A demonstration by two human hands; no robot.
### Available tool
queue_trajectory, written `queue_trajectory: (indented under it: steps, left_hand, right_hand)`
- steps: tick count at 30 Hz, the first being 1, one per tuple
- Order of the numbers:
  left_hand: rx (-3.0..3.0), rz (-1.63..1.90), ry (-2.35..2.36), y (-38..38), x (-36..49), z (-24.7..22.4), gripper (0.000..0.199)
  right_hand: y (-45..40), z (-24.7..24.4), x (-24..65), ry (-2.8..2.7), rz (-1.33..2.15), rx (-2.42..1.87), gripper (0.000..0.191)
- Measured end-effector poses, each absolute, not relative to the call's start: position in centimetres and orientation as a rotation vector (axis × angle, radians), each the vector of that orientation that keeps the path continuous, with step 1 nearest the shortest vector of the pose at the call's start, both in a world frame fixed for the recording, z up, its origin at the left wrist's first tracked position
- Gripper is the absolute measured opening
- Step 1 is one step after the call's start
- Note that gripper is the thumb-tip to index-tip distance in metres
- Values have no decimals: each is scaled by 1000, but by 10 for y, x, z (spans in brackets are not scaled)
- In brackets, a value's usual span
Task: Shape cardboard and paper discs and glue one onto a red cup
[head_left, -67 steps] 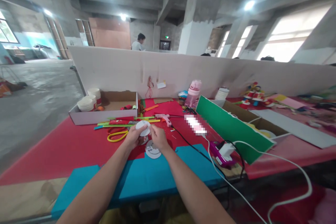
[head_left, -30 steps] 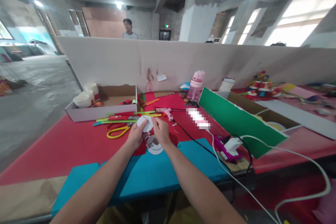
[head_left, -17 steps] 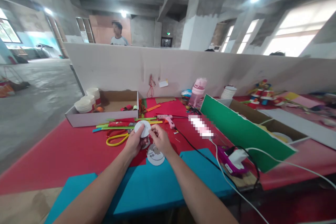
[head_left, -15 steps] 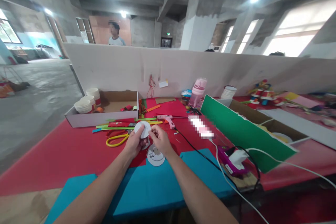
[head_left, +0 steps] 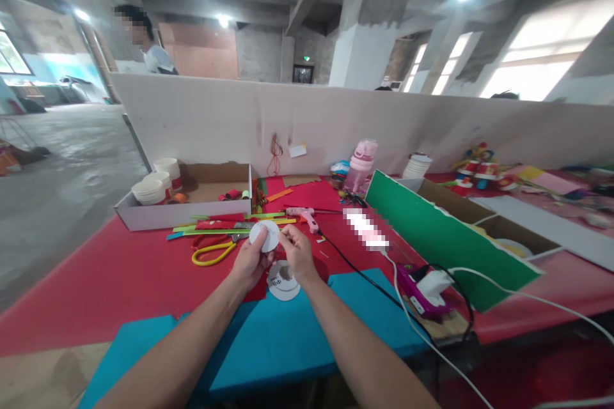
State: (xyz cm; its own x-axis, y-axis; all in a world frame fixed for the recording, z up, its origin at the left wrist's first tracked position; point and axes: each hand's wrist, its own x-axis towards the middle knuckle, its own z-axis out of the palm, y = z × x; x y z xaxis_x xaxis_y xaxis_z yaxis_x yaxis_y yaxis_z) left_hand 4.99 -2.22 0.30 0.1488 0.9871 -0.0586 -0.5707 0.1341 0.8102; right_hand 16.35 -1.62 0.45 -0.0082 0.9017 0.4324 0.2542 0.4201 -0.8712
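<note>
One flat, round white disc (head_left: 264, 236) above the red-covered table (head_left: 139, 275), gripped by the left hand (head_left: 249, 262), the right hand (head_left: 299, 257) with fingertips drawn together at its rim; one green-sided partitioned cardboard box (head_left: 432, 243) holding a round yellowish item (head_left: 513, 248); one white-sided cardboard box (head_left: 192, 213) holding stacked white cups (head_left: 149, 192) and small coloured rolls (head_left: 233, 194).

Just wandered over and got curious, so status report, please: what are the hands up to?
Left hand holding white disc; right hand at its edge. Printed disc below them. Scissors and glue gun beyond.
</note>
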Motion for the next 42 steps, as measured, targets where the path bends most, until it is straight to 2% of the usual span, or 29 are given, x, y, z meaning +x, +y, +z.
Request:
queue_trajectory:
  steps: [6,14,18,23,27,35,42]
  left_hand:
    - [624,1249,658,-20,49,3,38]
    - [640,1360,733,-15,39,8,30]
    - [697,1316,731,-18,37,12,28]
    - [803,1273,767,-20,36,12,29]
    - [902,1214,859,-19,38,9,32]
    - [1037,1197,882,-24,39,14,45]
    - [939,1201,855,-22,37,14,41]
  right_hand:
    - [-24,13,165,-1460,483,-1081,25]
    - [-4,-1,172,-1378,802,-1042,29]
    - [-1,-4,174,-1385,782,-1092,37]
    - [-1,-1,179,-1325,798,-1063,31]
    - [-3,1,179,-1329,881,-1039,43]
    - [-6,3,176,-1519,743,-1009,37]
    - [-3,-3,175,-1443,824,-1054,41]
